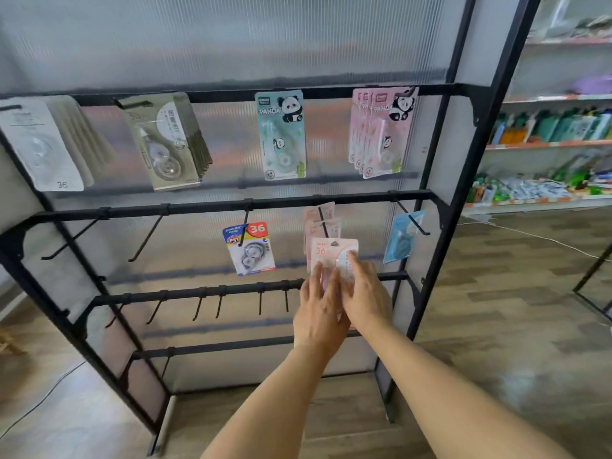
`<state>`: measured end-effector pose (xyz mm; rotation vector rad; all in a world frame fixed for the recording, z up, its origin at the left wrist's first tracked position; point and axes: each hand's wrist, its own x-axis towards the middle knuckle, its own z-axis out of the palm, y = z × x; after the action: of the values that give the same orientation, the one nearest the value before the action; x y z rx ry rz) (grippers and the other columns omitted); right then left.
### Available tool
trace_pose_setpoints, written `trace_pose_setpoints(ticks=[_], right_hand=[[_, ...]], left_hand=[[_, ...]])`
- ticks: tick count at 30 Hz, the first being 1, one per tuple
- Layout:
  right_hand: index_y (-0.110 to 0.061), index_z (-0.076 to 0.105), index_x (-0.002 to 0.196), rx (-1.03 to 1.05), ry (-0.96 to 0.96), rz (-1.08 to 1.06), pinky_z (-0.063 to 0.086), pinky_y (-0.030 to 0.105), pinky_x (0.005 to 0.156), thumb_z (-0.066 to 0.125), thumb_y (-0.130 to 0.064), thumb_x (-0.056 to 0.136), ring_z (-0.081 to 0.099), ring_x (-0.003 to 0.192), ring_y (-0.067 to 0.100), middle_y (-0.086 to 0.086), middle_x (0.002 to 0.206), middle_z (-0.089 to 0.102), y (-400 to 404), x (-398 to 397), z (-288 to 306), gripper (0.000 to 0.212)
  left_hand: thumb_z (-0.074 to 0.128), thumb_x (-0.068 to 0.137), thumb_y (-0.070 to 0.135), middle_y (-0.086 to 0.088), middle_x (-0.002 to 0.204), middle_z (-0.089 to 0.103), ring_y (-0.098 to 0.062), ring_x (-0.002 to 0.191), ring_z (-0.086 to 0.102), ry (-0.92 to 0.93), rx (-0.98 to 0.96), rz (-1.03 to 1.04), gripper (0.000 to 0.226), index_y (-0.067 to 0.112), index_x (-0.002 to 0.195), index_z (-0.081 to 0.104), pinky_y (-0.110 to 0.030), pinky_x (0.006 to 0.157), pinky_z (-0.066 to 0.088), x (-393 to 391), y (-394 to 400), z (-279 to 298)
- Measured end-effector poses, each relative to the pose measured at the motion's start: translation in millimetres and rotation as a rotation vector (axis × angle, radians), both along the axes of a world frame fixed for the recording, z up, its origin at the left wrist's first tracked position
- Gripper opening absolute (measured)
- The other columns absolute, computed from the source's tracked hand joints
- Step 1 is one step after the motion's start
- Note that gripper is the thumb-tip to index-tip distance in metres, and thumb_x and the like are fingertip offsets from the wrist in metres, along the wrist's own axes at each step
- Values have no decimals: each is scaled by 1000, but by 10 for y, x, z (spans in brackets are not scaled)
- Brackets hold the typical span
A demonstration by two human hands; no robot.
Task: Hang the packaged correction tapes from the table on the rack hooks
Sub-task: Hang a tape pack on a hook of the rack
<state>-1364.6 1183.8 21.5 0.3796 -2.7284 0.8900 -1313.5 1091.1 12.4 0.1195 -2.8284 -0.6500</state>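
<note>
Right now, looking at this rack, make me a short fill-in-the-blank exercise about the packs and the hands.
1. Both hands, left hand and right hand, are on a ____ pack printed with 36.
2. The two panda packs, the mint panda pack and the pink panda packs, hang from the ____ rail.
3. The blue pack hangs to the ____ of the hands.
4. The red circle on the pack left of the hands reads ____.

Missing words: pink; top; right; 36

On the rack (251,207), two panda packs (280,134) hang above the middle rail; shelves (549,144) stand right.
</note>
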Motion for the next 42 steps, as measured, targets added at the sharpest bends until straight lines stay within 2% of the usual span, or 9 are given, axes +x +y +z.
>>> trace_pose_setpoints(ticks=[4, 10, 14, 17, 22, 25, 33, 38, 42], right_hand=[[-26, 21, 152, -9, 5, 17, 45, 23, 72, 46, -35, 100, 57, 112, 19, 1, 145, 37, -55, -164, 35, 58], [-22, 27, 149, 0, 34, 55, 48, 26, 70, 50, -31, 99, 59, 109, 20, 3, 142, 41, -124, -285, -41, 56], [-19, 35, 147, -49, 74, 61, 43, 23, 65, 56, -27, 97, 62, 101, 22, 5, 135, 48, -125, -301, -150, 55], [-17, 36, 146, -48, 79, 64, 52, 23, 66, 57, -28, 96, 64, 100, 20, 6, 139, 46, -80, -320, -226, 56], [-20, 29, 149, -15, 37, 54, 52, 27, 73, 53, -31, 97, 60, 109, 21, 5, 141, 43, -126, -487, -153, 57], [-23, 23, 151, 33, 1, 56, 48, 23, 71, 50, -30, 99, 59, 111, 19, 4, 144, 38, -184, -600, -114, 59], [-25, 8, 154, 65, -114, 70, 52, 31, 84, 47, -29, 100, 55, 115, 21, 7, 147, 32, -369, -984, -107, 67], [-25, 5, 154, 82, -136, 82, 48, 22, 71, 49, -33, 99, 57, 110, 20, 8, 145, 31, -509, -1226, -121, 71], [-27, 1, 154, 79, -175, 91, 48, 23, 73, 54, -32, 97, 55, 114, 22, 7, 148, 27, -588, -1391, -114, 78]], left_hand=[[52, 97, 41, -1, 163, -9, -27, 148, 5, 12, 13, 12, 79, 25, 156, 3, -39, 110, 38, -173, -45, 27], [52, 97, 41, 1, 163, -9, -27, 147, 7, -19, 5, 58, 77, 26, 156, 4, -40, 108, 42, -261, -84, -76], [53, 96, 40, 2, 163, -6, -28, 144, 13, 0, 5, 57, 77, 29, 156, 6, -39, 102, 46, -298, -113, -137], [56, 93, 44, 2, 162, -6, -25, 140, 15, -12, -3, 37, 83, 30, 156, 3, -35, 99, 48, -308, -100, -207], [55, 94, 45, 2, 163, -5, -25, 141, 15, -15, 34, 43, 79, 31, 155, 8, -38, 94, 51, -473, -128, -182], [51, 97, 45, 3, 162, -13, -24, 146, 8, -61, 39, 41, 78, 32, 155, 1, -39, 101, 47, -606, -175, -145], [49, 99, 35, 2, 160, -25, -27, 148, 2, -122, 36, 4, 80, 31, 154, -8, -39, 108, 39, -1040, -372, -193], [48, 100, 32, 2, 158, -29, -26, 149, -5, -108, 13, -34, 79, 31, 155, -9, -38, 112, 34, -1319, -529, -250], [50, 100, 34, 1, 158, -31, -26, 149, -6, -111, -6, -40, 83, 31, 153, -14, -38, 112, 34, -1499, -612, -268]])
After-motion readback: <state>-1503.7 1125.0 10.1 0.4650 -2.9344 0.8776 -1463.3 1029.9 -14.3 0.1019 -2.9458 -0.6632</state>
